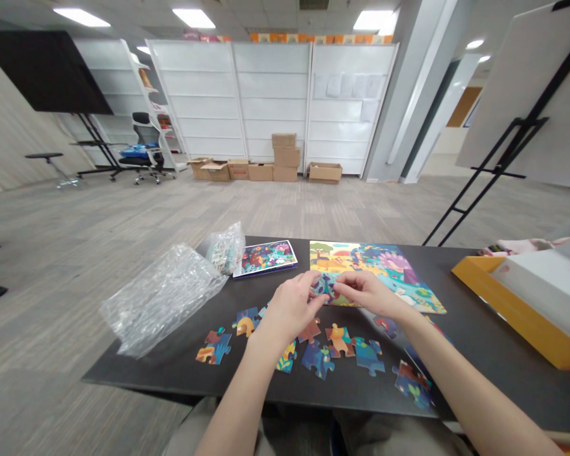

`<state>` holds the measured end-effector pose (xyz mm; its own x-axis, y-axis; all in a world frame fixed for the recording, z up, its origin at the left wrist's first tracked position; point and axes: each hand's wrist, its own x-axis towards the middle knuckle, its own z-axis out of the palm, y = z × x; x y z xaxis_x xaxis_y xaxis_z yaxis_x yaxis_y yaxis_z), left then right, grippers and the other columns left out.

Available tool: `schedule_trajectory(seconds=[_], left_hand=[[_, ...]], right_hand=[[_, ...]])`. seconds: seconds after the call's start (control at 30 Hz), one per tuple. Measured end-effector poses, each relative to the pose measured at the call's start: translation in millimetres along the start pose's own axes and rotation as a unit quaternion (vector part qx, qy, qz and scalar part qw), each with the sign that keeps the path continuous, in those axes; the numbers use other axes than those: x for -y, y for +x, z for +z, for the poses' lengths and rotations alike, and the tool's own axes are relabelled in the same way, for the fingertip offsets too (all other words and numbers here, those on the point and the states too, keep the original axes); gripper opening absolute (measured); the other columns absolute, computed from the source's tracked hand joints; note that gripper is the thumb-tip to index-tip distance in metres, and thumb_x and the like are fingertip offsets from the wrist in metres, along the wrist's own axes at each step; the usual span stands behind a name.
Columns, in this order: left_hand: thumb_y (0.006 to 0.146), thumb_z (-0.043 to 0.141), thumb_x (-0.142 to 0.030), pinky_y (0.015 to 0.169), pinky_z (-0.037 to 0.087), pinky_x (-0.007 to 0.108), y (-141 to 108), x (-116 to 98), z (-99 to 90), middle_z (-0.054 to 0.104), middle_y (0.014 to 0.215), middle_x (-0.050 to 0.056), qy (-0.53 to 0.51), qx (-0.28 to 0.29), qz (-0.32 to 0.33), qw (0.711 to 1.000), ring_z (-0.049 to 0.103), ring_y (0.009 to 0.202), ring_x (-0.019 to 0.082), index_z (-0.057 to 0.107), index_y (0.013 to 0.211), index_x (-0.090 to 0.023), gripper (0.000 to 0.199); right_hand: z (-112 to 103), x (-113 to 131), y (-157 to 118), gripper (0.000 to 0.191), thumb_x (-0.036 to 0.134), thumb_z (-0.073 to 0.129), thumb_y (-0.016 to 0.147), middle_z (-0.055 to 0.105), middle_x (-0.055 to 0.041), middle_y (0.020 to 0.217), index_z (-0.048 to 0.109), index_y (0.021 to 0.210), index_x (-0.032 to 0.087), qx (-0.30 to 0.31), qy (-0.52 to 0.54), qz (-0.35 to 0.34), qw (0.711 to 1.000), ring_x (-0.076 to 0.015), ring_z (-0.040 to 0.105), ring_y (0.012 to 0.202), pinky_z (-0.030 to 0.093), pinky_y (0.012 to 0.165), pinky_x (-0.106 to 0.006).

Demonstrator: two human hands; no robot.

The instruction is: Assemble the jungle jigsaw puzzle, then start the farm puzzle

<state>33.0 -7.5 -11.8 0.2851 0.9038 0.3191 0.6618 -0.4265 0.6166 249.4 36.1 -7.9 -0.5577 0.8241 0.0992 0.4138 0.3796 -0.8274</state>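
Note:
Both my hands pinch a blue-green jigsaw puzzle piece above the table. My left hand is closed on its left side, my right hand on its right; whether it is one piece or two joined ones I cannot tell. Just behind lies a colourful assembled picture board, partly covered by the hands. Loose puzzle pieces lie in front of and around my wrists: an orange one, a dark blue one, a teal one, and several others, some hidden under my forearms.
Crumpled clear plastic and a small plastic bag lie on the left of the black table. A printed picture card is at the back. A yellow and white box stands at the right edge.

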Motion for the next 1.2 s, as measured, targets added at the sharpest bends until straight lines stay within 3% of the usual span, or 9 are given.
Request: schedule_trajectory(seconds=[0.17,0.37,0.63,1.2], left_hand=[[0.089,0.065,-0.021,0.081,0.058,0.032,-3,4,-0.1,0.075,0.101,0.005,-0.013,0.033,0.0,0.999,0.075,0.088,0.022,0.046,0.144,-0.027,0.058],[0.088,0.067,-0.025,0.081,0.058,0.033,-5,4,-2.7,0.076,0.1,0.005,0.002,0.067,-0.005,0.998,0.075,0.091,0.024,0.042,0.149,-0.028,0.066],[0.089,0.066,-0.021,0.074,0.056,0.028,-2,6,-8.9,0.076,0.099,0.003,-0.01,0.077,-0.006,0.997,0.074,0.085,0.02,0.056,0.134,-0.026,0.047],[0.092,0.065,-0.03,0.077,0.051,0.031,-1,-14,-7.4,0.078,0.104,0.001,0.107,0.076,-0.022,0.991,0.074,0.095,0.024,0.052,0.135,-0.029,0.045]], right_hand=[[-2,-3,2,0.045,0.057,0.052,0.096,0.05,0.0014,0.064,0.063,0.076,0.018,-0.028,-0.013,-0.015,0.999,-0.0129,0.044,0.06,0.035,0.057,-0.027],[-1,-4,1,0.041,0.052,0.052,0.097,0.054,0.0009,0.067,0.069,0.084,0.017,-0.018,-0.027,-0.017,0.999,-0.013,0.044,0.06,0.036,0.058,-0.027],[3,-9,3,0.035,0.051,0.06,0.093,0.066,-0.0033,0.082,0.071,0.095,0.018,-0.043,0.016,-0.009,0.999,-0.0153,0.055,0.07,0.044,0.064,-0.027],[2,-17,6,0.034,0.047,0.07,0.085,0.072,-0.0061,0.088,0.068,0.103,0.018,-0.065,0.061,-0.004,0.996,-0.0188,0.066,0.074,0.053,0.068,-0.032]])
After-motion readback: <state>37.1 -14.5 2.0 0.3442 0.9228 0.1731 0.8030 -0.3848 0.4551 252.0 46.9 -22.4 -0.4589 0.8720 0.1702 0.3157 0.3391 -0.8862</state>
